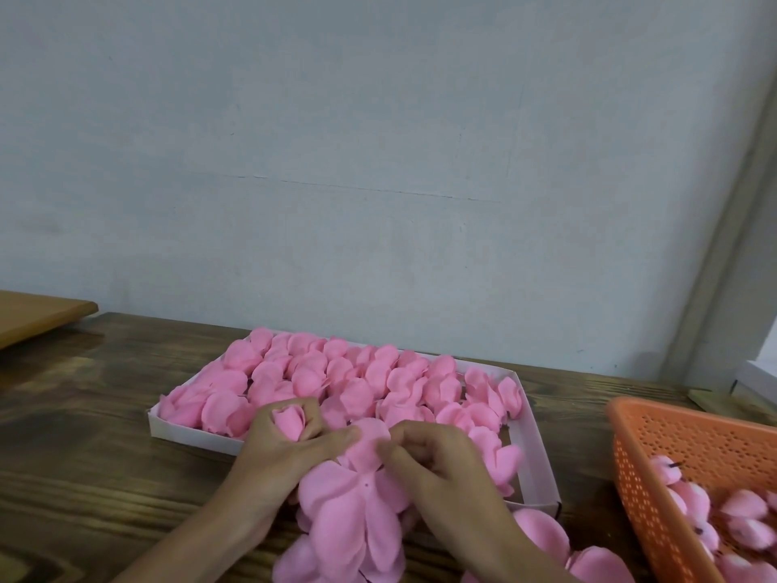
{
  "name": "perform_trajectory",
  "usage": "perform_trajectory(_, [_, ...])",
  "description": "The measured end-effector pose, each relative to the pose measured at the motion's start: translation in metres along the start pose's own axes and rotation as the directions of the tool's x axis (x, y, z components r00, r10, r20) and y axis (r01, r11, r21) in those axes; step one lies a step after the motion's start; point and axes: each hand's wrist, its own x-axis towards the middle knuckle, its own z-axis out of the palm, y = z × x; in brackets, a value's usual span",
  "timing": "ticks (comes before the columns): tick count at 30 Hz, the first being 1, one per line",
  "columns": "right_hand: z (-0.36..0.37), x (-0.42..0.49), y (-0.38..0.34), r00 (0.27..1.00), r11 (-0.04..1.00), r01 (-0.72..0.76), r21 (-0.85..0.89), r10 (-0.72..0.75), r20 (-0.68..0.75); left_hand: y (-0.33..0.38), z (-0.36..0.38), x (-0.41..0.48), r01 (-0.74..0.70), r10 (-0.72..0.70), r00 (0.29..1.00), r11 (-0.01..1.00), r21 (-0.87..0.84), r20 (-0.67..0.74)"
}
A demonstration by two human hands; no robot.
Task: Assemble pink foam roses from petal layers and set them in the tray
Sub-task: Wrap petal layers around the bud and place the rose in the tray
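A shallow white tray (542,464) on the wooden table holds several finished pink foam roses (336,372). In front of it my left hand (277,452) grips a pink rose bud (290,420) in its curled fingers, and its thumb touches a flat pink petal layer (370,446). My right hand (433,460) pinches the right edge of that same layer. Beneath both hands lies a pile of loose petal layers (344,519) with a small hole at the centre of the top one.
An orange perforated basket (689,448) at the right holds several pink buds (693,502) with dark stems. More petal layers (597,561) lie near the front edge. A lighter wooden board (38,317) sits at far left. A pale wall (378,162) stands close behind the table.
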Motion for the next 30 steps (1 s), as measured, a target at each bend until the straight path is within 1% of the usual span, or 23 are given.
perform_trajectory(2, [-0.0011, -0.0003, 0.0008, 1.000, 0.999, -0.011, -0.049, 0.011, 0.000, 0.0010, 0.0018, -0.0016, -0.017, 0.017, 1.000, 1.000, 0.011, -0.009])
perform_trajectory(6, [-0.0020, -0.0010, -0.0028, 1.000, 0.992, -0.006, -0.129, 0.006, -0.001, 0.0013, 0.0049, -0.0030, -0.057, 0.058, 0.998, 0.993, 0.108, -0.003])
perform_trajectory(9, [-0.0007, -0.0014, -0.0031, 1.000, 0.988, -0.006, -0.155, 0.006, -0.001, 0.0059, 0.0056, -0.0025, -0.003, 0.003, 1.000, 0.997, 0.076, 0.007])
perform_trajectory(12, [0.0005, -0.0017, 0.0001, 1.000, 0.980, -0.016, -0.200, 0.013, -0.019, 0.0071, 0.0030, -0.0019, 0.048, -0.052, 0.997, 0.996, 0.073, 0.054])
perform_trajectory(15, [0.0020, -0.0024, 0.0029, 0.998, 0.973, -0.010, -0.231, -0.003, -0.055, 0.0039, 0.0015, -0.0018, 0.057, -0.061, 0.997, 0.994, 0.097, 0.036])
perform_trajectory(19, [0.0003, -0.0011, 0.0015, 0.996, 0.990, -0.007, -0.144, -0.006, -0.087, 0.0043, 0.0024, -0.0014, 0.052, -0.051, 0.999, 0.989, 0.135, -0.015])
perform_trajectory(21, [-0.0007, -0.0013, -0.0002, 0.991, 0.997, -0.022, -0.071, 0.012, -0.137, 0.0035, 0.0004, -0.0012, 0.041, -0.036, 0.999, 0.989, 0.139, -0.041])
perform_trajectory(24, [-0.0031, -0.0017, -0.0008, 0.970, 0.997, -0.062, 0.051, 0.072, -0.233, 0.0006, -0.0001, -0.0030, 0.006, -0.003, 1.000, 0.986, 0.166, -0.016])
perform_trajectory(26, [-0.0046, -0.0011, 0.0001, 0.958, 0.993, -0.084, 0.083, 0.104, -0.269, 0.0002, 0.0023, -0.0047, -0.042, 0.045, 0.999, 0.986, 0.162, -0.010])
perform_trajectory(28, [-0.0060, 0.0000, 0.0026, 0.951, 0.988, -0.110, 0.105, 0.136, -0.279, 0.0007, 0.0047, -0.0041, -0.065, 0.073, 0.996, 0.986, 0.151, -0.050])
perform_trajectory(30, [-0.0069, 0.0011, 0.0035, 0.949, 0.975, -0.147, 0.165, 0.186, -0.255, 0.0023, 0.0044, -0.0029, -0.044, 0.062, 0.990, 0.989, 0.138, -0.126])
